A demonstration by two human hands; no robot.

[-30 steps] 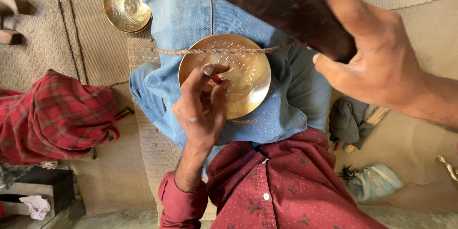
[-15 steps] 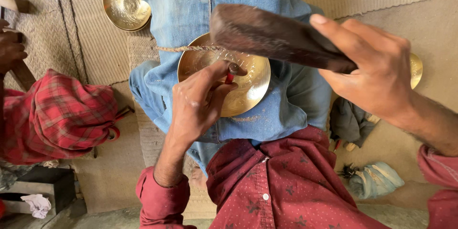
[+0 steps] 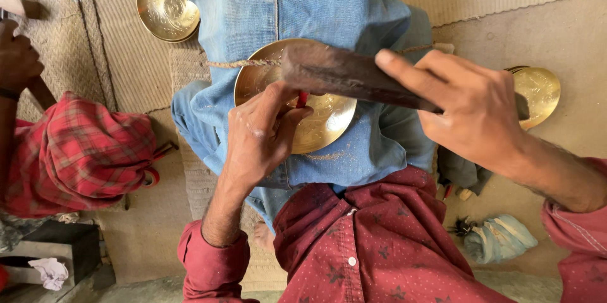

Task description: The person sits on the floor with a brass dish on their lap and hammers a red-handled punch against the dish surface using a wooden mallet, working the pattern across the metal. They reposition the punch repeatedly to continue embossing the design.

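Observation:
A round brass plate [image 3: 329, 123] rests on my lap over blue jeans, with a thin twisted cord [image 3: 243, 63] stretched across its top edge. My left hand [image 3: 259, 135] pinches a small red-handled tool [image 3: 302, 98] upright against the plate's face. My right hand [image 3: 471, 110] grips a dark wooden mallet block [image 3: 341, 75], whose head sits right above the red tool's top. Brass filings lie on the jeans below the plate.
Another brass plate [image 3: 165, 5] lies on the woven mat at top left, and a third [image 3: 537, 91] on the floor at right. Another person in red checked cloth [image 3: 79, 151] sits at left. A dark box [image 3: 57, 252] and rags [image 3: 499, 236] lie nearby.
My right hand has swung the wooden block down and leftward until its head meets the red tool. My left hand has kept the tool on the plate.

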